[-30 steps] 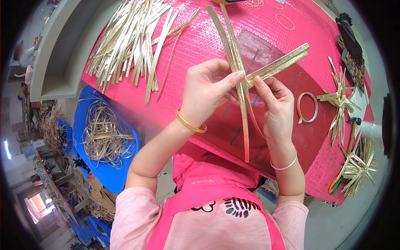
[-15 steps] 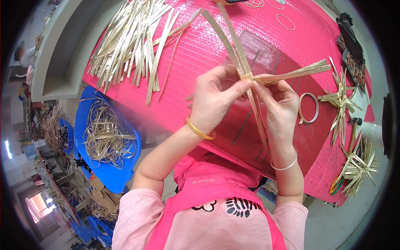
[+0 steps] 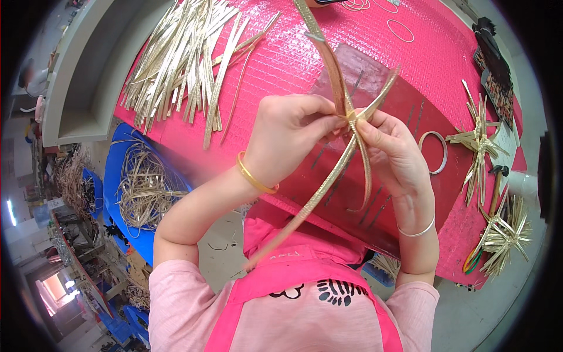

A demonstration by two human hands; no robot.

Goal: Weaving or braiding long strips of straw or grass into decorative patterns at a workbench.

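Observation:
Both hands meet at the crossing of several flat gold woven strips [image 3: 332,170], held above a dark red board [image 3: 404,176]. My left hand [image 3: 299,132], with a gold bangle [image 3: 253,176] at its wrist, pinches the strips just left of the crossing. On the other side, my right hand [image 3: 393,141] grips them between thumb and fingers; a silver bangle [image 3: 417,227] circles that wrist. Some strips point up and away, one slants down toward my apron, and a shorter one hangs below the crossing. Finger contact at the crossing is partly hidden.
Loose gold strips [image 3: 187,64] lie in a pile at the far left. A roll of tape [image 3: 433,151] rests on the board. Bundled gold strip pieces [image 3: 481,141] lie at right, near a hammer [image 3: 498,188]. A blue bin [image 3: 120,176] holds tangled strips.
My left hand has shifted slightly left, and my right hand's wrist has moved outward. The strips have been rearranged: one now reaches down toward the apron, and those pointing right now slant upward.

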